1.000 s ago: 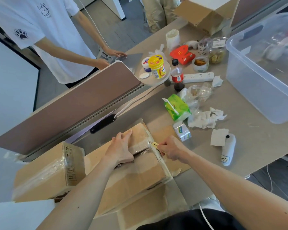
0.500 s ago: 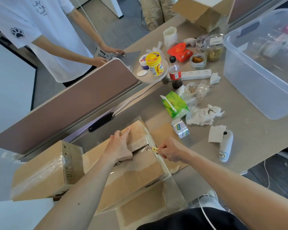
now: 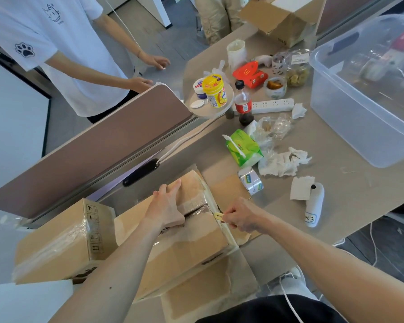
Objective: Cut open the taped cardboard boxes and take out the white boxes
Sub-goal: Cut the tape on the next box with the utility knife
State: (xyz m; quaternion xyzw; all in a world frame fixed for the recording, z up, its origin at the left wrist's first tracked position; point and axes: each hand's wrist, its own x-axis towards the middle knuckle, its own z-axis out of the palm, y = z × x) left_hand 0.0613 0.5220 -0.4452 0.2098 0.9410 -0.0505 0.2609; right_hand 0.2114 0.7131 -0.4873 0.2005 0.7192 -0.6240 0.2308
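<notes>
A taped cardboard box (image 3: 184, 248) lies in front of me on the desk, its top seam partly split. My left hand (image 3: 167, 207) presses flat on the far flap, fingers straight, thumb at the seam. My right hand (image 3: 241, 215) grips a small yellow cutter (image 3: 219, 216) whose tip sits at the box's right edge, by the seam's end. A second taped cardboard box (image 3: 63, 241) stands to the left, sealed. No white box shows.
A brown desk divider (image 3: 91, 145) runs behind the boxes. To the right lie a green tissue pack (image 3: 243, 148), crumpled tissues (image 3: 282, 162), a small carton (image 3: 251, 180), a white bottle (image 3: 314, 206) and a clear plastic tub (image 3: 369, 89). A person in a white shirt (image 3: 56, 50) stands beyond.
The cutter in my right hand has slid slightly toward me along the box's right edge. My left hand stays pressed on the flap.
</notes>
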